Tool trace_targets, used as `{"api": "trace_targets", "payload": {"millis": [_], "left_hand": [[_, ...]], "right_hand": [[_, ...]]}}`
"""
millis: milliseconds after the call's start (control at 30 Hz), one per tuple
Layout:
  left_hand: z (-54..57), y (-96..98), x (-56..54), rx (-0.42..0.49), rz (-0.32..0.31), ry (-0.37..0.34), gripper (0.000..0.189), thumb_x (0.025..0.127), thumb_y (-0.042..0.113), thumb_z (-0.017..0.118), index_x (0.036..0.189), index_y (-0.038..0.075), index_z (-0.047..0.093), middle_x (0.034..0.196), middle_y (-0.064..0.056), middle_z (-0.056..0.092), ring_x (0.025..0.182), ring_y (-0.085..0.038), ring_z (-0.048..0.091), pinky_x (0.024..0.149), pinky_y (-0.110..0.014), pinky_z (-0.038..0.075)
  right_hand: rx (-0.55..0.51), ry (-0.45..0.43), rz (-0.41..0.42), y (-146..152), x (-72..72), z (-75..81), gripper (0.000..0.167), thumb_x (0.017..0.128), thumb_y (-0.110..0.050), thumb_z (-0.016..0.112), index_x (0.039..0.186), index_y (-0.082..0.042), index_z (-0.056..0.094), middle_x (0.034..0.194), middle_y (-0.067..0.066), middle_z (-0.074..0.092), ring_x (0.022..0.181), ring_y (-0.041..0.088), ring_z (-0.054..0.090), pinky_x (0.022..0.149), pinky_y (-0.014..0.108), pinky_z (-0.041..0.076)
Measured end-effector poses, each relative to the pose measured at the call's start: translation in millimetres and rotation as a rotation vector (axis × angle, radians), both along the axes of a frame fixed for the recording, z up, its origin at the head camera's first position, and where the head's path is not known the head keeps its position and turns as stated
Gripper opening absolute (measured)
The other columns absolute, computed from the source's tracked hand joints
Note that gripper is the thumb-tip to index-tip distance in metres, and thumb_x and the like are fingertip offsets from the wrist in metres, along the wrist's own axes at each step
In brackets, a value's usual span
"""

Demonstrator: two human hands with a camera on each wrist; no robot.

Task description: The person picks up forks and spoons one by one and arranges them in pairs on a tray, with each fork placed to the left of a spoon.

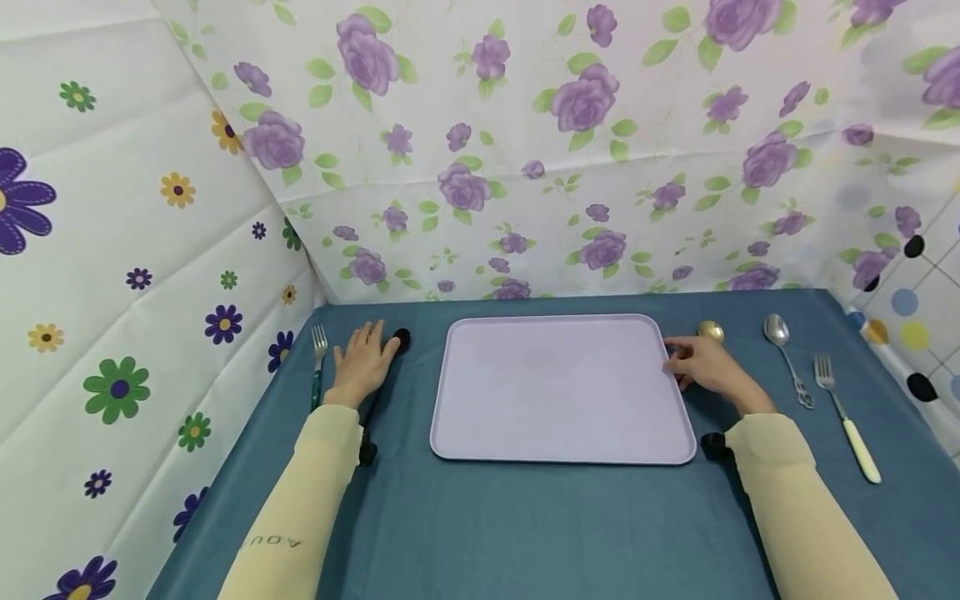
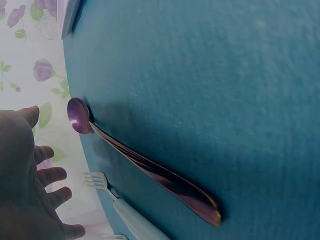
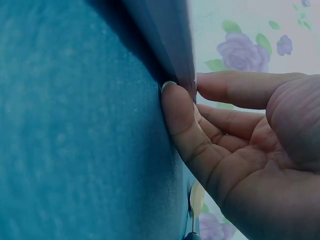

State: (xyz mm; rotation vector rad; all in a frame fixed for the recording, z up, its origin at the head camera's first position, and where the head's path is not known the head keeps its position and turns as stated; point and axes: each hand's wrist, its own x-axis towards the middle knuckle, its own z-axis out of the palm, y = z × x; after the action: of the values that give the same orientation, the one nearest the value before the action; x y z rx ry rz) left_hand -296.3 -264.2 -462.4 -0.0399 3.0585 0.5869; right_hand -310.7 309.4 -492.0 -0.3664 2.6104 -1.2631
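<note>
A pale lilac rectangular tray (image 1: 562, 392) lies on the blue cloth. At its right edge, my right hand (image 1: 705, 365) pinches the rim; in the right wrist view the thumb (image 3: 179, 107) and forefinger sit at the tray edge (image 3: 175, 35). My left hand (image 1: 362, 362) is spread flat with straight fingers over the left side, holding nothing. Next to it lies a dark spoon (image 1: 402, 337), shown whole as a shiny purple-brown spoon (image 2: 165, 180) in the left wrist view. A pale-handled fork (image 2: 132, 220) lies beside that spoon, hidden by the hand in the head view.
A green-handled fork (image 1: 318, 354) lies left of my left hand. Right of the tray are a gold spoon (image 1: 711, 331), partly hidden by my hand, a silver spoon (image 1: 780, 333) and a cream-handled fork (image 1: 855, 446). Flowered sheets (image 1: 465, 100) stand behind and at the sides.
</note>
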Motion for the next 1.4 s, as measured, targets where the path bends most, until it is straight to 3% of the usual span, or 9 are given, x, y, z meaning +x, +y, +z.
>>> {"api": "trace_targets", "payload": {"millis": [333,600,1000,1400], "left_hand": [[-0.3,-9.6,5.2,0.004,-0.013,-0.007,0.067,0.115,0.042,0.032,0.166,0.003,0.017,0.169,-0.027,0.014,0.155,-0.049,0.01,0.118,-0.078,0.002],[-1.6,-21.5,11.6,-0.018,-0.016,-0.003,0.067,0.115,0.041,0.031,0.166,0.001,0.016,0.168,-0.029,0.014,0.154,-0.051,0.011,0.117,-0.079,0.002],[-0.4,-21.4,11.7,-0.034,-0.016,-0.011,0.068,0.115,0.043,0.031,0.166,0.001,0.017,0.168,-0.029,0.016,0.154,-0.05,0.012,0.116,-0.079,0.003],[-1.6,-40.0,13.1,0.003,0.018,-0.011,0.068,0.114,0.043,0.033,0.165,0.0,0.018,0.167,-0.031,0.015,0.153,-0.054,0.01,0.115,-0.081,0.0]], "right_hand": [[0.003,0.038,0.01,-1,3.1,5.3,0.055,0.097,0.003,0.064,0.143,0.024,0.042,0.083,0.017,0.066,0.06,0.024,0.066,0.056,0.034,0.059],[-0.003,0.033,0.001,-3,1.2,1.1,0.056,0.097,0.003,0.064,0.144,0.023,0.042,0.084,0.016,0.065,0.062,0.024,0.066,0.056,0.034,0.059],[-0.003,0.009,0.002,-2,1.5,2.4,0.06,0.096,0.001,0.064,0.146,0.022,0.04,0.086,0.016,0.065,0.063,0.023,0.065,0.057,0.034,0.059],[0.006,0.019,0.005,-3,2.4,3.4,0.058,0.096,0.003,0.064,0.145,0.023,0.041,0.084,0.016,0.064,0.063,0.024,0.065,0.057,0.034,0.059]]}}
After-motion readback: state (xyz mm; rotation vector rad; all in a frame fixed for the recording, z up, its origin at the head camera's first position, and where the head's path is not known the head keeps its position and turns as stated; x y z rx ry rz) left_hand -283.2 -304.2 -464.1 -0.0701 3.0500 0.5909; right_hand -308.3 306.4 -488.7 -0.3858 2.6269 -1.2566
